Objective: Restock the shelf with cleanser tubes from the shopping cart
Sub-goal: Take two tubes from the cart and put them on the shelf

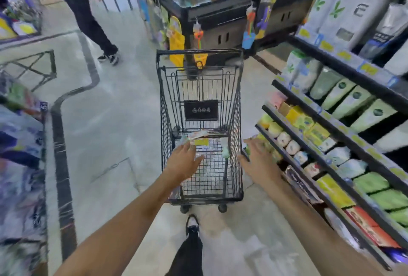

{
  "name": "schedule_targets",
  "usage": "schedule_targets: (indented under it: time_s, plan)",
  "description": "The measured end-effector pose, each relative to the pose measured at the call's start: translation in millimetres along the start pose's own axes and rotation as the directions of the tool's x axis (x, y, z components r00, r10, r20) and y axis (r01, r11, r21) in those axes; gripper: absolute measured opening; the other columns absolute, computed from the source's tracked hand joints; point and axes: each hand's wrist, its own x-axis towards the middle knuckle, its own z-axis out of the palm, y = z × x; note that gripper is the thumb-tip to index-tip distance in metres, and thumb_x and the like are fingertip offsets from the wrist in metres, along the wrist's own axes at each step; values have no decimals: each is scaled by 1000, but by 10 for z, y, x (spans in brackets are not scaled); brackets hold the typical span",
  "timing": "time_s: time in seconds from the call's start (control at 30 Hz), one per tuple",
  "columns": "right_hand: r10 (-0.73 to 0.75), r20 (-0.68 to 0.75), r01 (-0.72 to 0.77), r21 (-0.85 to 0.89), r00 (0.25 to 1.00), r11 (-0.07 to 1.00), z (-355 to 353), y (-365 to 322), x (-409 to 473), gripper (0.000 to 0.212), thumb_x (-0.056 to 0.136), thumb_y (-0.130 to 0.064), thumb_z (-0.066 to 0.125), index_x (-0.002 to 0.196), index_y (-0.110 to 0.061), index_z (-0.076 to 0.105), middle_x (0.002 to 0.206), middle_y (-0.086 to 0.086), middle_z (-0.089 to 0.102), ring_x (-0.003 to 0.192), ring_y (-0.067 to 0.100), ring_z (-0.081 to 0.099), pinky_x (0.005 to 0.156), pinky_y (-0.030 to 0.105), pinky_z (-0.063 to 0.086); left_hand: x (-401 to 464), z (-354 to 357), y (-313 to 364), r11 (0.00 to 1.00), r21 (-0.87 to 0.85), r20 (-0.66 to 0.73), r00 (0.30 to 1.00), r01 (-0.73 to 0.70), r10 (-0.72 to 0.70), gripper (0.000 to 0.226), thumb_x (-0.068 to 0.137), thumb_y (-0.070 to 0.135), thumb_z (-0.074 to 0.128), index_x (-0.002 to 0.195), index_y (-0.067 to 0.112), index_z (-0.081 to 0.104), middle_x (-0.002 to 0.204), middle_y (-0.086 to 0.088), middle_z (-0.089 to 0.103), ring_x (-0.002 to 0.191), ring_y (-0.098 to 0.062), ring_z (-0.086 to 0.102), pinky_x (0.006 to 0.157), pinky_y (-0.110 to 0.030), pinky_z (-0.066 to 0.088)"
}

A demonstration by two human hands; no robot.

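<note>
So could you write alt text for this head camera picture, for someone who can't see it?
Two bare hands, left and right, reach toward a black wire cart in a shop aisle; the left is over the basket, where a few packets lie. Stocked shelves run along the right, and another person's leg shows upper left.

I counted one shopping cart (199,125) and two bare hands over it, the left hand (183,161) and the right hand (258,161). Inside the cart I made out about three tubes (196,137), too blurred for a sure count. One other person's leg (88,15) stood beyond, and four shelf tiers (331,143) ran along the right.
</note>
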Motion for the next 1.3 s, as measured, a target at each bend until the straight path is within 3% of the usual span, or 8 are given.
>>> schedule_targets:
  time_s: [0.23, 0.47, 0.6, 0.73, 0.83, 0.97, 1.1, 1.3]
  plan:
    - [87, 252, -69, -81, 964, 994, 711, -297, 930, 56, 106, -43, 48, 153, -13, 40, 153, 9, 46, 136, 29, 49, 103, 37, 43, 661, 277, -738, 979, -142, 112, 985, 150, -134, 56, 104, 55, 42, 142, 14, 49, 141, -14, 54, 124, -31, 54, 102, -49, 51]
    - [217, 409, -171, -147, 886, 974, 1628, -105, 1755, 61, 104, -44, 50, 152, -9, 42, 153, 17, 47, 141, 36, 44, 111, 46, 44, 1292, 858, -1039, 952, -177, 289, 938, 249, -191, 49, 105, 50, 44, 134, 11, 51, 140, -16, 53, 122, -36, 55, 99, -52, 51]
    - [237, 409, -186, -161, 881, 969, 2252, 175, 2229, 47, 102, -43, 52, 135, -10, 53, 119, 13, 63, 108, 33, 65, 78, 39, 53, 1625, 1404, -1105, 927, -201, 366, 902, 316, -228, 65, 106, 46, 46, 151, 2, 35, 151, -23, 44, 132, -41, 51, 106, -51, 48]
    - [261, 449, -179, -217, 854, 960, 2891, 538, 2740, 36, 100, -35, 55, 119, -4, 56, 108, 16, 64, 91, 34, 65, 64, 35, 48, 1952, 2005, -1151, 859, -227, 460, 828, 460, -322, 69, 105, 39, 53, 156, 3, 26, 154, -25, 39, 124, -37, 58, 94, -44, 52]
    - [278, 472, -167, -263, 837, 950, 3317, 857, 3063, 36, 99, -29, 57, 123, -2, 55, 114, 20, 62, 95, 38, 66, 66, 39, 53, 2167, 2492, -1178, 799, -235, 488, 778, 553, -395, 65, 102, 36, 58, 153, 6, 32, 143, -21, 50, 115, -33, 60, 89, -41, 52]
    - [358, 439, -239, -303, 824, 922, 3788, 1177, 3327, 46, 96, -27, 65, 131, -2, 50, 121, 19, 59, 103, 38, 66, 76, 42, 59, 2414, 3040, -1262, 727, -220, 552, 697, 651, -457, 50, 101, 23, 60, 147, 8, 46, 144, -24, 47, 125, -41, 53, 103, -45, 49]
    - [391, 415, -245, -362, 822, 899, 4092, 1287, 3495, 49, 96, -20, 64, 136, 1, 46, 127, 26, 58, 111, 44, 63, 83, 44, 55, 2545, 3358, -1322, 471, -318, 521, 566, 823, -639, 88, 96, 44, 67, 158, 1, 22, 147, -25, 35, 130, -37, 47, 107, -45, 48]
    - [333, 372, -144, -451, 866, 881, 4282, 1432, 3621, 51, 92, -10, 68, 137, -3, 46, 122, 25, 60, 106, 41, 65, 80, 45, 56, 2574, 3526, -1302, 524, -309, 443, 608, 793, -659, 89, 90, 26, 76, 154, -4, 22, 144, -25, 34, 128, -38, 44, 108, -46, 46]
